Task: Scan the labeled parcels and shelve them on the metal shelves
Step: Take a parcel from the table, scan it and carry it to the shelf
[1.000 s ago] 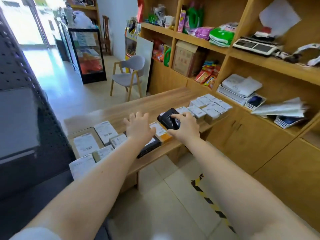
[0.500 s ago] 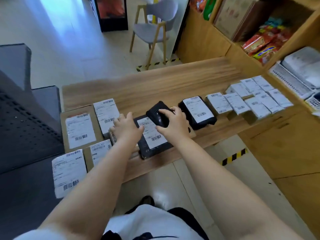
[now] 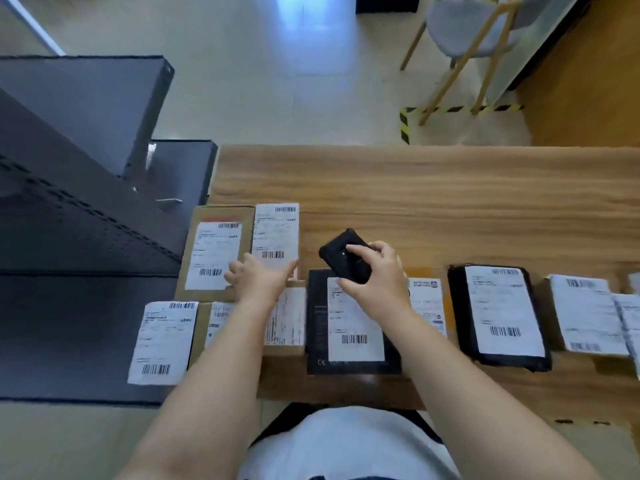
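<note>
A white garment (image 3: 346, 445) is seen at the near edge of the head view, with both bare forearms extended from it over the wooden worktop (image 3: 450, 202). Nearest on the worktop, a row of labeled parcels is noted: a white-labeled parcel (image 3: 162, 342) overhanging the left end, a small brown box (image 3: 204, 323) partly covered by the left forearm, a flat black box (image 3: 349, 334) with a barcode label at centre, an orange-edged parcel (image 3: 427, 299) just beside it, a black bagged parcel (image 3: 500, 313) further right, and white-labeled parcels (image 3: 585, 315) at the right edge (blurred there). The right hand (image 3: 377, 275) is curled round a black handheld scanner (image 3: 343, 256), which is held above the far end of the flat black box, index finger laid on its top face. The left hand (image 3: 258, 275) is held with fingers loosely extended, thumb spread, over the near corner of a large brown carton (image 3: 216, 247) and a white parcel (image 3: 277, 233); nothing is gripped by it, and contact cannot be confirmed. Left of the worktop, the dark grey metal shelves (image 3: 86, 209) are recorded, stepped in tiers, touching or just beside the worktop's end. Beyond, pale floor tiles (image 3: 277, 81), yellow-black hazard tape (image 3: 460, 109) and a grey chair (image 3: 464, 32) on wooden legs are visible.
</note>
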